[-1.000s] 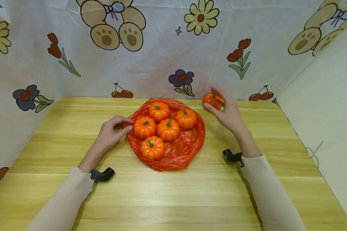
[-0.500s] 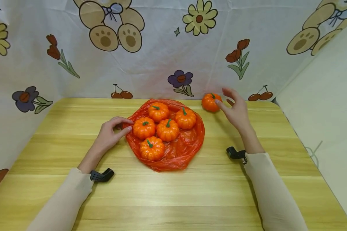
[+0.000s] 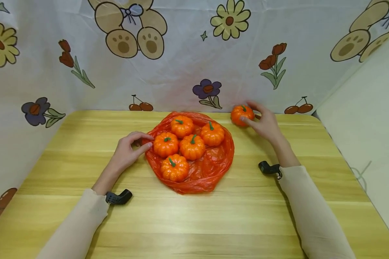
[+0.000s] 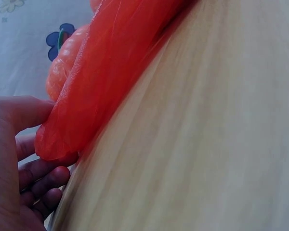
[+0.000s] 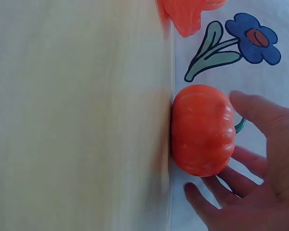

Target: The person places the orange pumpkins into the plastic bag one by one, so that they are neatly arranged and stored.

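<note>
A crumpled red plastic bag (image 3: pixel 201 183), its mouth spread wide, lies on the table with several small orange pumpkins (image 3: pixel 192 147) with green stems inside. My left hand (image 3: pixel 127 150) pinches the bag's left rim; in the left wrist view the red film (image 4: pixel 101 82) passes between thumb and fingers. One more pumpkin (image 3: pixel 241 115) sits outside the bag at the table's back edge. Beside it is my right hand (image 3: pixel 266 122), thumb near the front and fingers spread behind. The right wrist view shows the thumb (image 5: pixel 260 108) by the stem side and loosely bent fingers around the pumpkin (image 5: pixel 202 130).
A light wooden table (image 3: pixel 181 223) carries everything. Behind it hangs a white cloth (image 3: pixel 175 79) printed with bears and flowers, close to the outside pumpkin. A pale wall or panel (image 3: pixel 360 118) borders the right side. Black wrist cameras (image 3: pixel 119 197) sit on both wrists.
My right hand drew back to the right from the outside pumpkin, then came back around it. That pumpkin stayed in place, and my left hand keeps its place at the bag's rim.
</note>
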{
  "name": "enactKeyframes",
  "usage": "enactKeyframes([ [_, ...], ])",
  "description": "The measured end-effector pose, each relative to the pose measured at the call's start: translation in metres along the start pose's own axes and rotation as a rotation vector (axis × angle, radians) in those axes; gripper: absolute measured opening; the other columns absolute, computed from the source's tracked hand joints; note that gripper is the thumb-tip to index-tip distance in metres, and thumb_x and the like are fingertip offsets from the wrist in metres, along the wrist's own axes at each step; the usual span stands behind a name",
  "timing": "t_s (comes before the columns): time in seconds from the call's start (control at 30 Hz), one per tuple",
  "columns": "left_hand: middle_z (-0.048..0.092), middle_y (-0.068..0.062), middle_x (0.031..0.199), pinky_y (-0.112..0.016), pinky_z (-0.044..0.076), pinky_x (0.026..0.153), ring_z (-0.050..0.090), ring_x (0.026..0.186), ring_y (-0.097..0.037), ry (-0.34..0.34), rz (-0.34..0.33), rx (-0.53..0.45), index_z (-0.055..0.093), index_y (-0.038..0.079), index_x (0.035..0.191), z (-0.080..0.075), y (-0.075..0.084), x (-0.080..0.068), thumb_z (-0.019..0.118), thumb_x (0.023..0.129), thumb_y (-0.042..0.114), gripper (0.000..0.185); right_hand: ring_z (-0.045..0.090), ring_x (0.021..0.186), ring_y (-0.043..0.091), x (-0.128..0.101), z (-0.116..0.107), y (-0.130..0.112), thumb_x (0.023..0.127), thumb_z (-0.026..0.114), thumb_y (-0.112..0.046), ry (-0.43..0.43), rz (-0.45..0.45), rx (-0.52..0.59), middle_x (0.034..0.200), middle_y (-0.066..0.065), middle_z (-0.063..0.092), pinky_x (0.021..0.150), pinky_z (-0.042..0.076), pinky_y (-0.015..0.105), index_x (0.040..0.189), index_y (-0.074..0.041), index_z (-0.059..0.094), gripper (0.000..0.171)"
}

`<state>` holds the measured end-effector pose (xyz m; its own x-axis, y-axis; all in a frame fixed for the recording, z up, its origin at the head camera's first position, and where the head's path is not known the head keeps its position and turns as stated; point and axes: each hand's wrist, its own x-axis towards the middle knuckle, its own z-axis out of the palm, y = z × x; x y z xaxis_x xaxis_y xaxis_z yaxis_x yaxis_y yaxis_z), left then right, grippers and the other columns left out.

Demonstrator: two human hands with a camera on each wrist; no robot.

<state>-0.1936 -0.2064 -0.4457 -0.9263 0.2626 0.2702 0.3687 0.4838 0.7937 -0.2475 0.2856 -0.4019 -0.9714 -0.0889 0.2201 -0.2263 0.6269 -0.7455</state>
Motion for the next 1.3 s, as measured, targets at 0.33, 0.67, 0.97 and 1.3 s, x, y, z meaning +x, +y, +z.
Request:
enactKeyframes([
  [0.33, 0.073, -0.005, 0.112, -0.024, 0.043, 0.081, 0.054, 0.092, -0.016, -0.004, -0.001, -0.008, 0.079, 0.016, 0.116, -0.001, 0.003, 0.003, 0.075, 0.099, 0.021, 0.018, 0.049, 0.142, 0.038, 0.0, -0.001, 0.004, 0.091, 0.084, -0.018, -0.088, 0.004, 0.001, 0.155, 0.016, 0.051, 0.119, 0.038, 0.059, 0.153, -0.01, 0.05, 0.071],
  [0.67, 0.073, -0.006, 0.112, -0.024, 0.043, 0.081, 0.054, 0.091, -0.016, 0.011, -0.007, -0.01, 0.079, 0.015, 0.116, 0.001, 0.001, -0.003, 0.076, 0.099, 0.02, 0.018, 0.054, 0.138, 0.037, -0.003, 0.003, 0.002, 0.089, 0.087, -0.021, -0.139, -0.033, -0.022, 0.154, 0.013, 0.052, 0.116, 0.042, 0.058, 0.151, -0.011, 0.053, 0.071],
  [0.97, 0.073, -0.005, 0.111, -0.024, 0.043, 0.08, 0.054, 0.09, -0.016, 0.009, 0.0, -0.001, 0.079, 0.015, 0.115, -0.003, 0.004, -0.002, 0.076, 0.099, 0.019, 0.017, 0.053, 0.14, 0.043, -0.028, -0.004, -0.005, 0.091, 0.086, -0.023, -0.167, 0.015, -0.045, 0.156, 0.017, 0.051, 0.114, 0.044, 0.059, 0.153, -0.007, 0.049, 0.074],
  [1.3, 0.073, -0.005, 0.111, -0.023, 0.043, 0.081, 0.054, 0.092, -0.015, -0.002, 0.006, -0.009, 0.08, 0.015, 0.115, -0.001, 0.002, 0.001, 0.076, 0.099, 0.02, 0.017, 0.053, 0.141, 0.044, -0.046, -0.008, -0.008, 0.09, 0.086, -0.026, -0.195, 0.038, -0.075, 0.155, 0.017, 0.051, 0.113, 0.045, 0.058, 0.153, -0.008, 0.046, 0.077],
])
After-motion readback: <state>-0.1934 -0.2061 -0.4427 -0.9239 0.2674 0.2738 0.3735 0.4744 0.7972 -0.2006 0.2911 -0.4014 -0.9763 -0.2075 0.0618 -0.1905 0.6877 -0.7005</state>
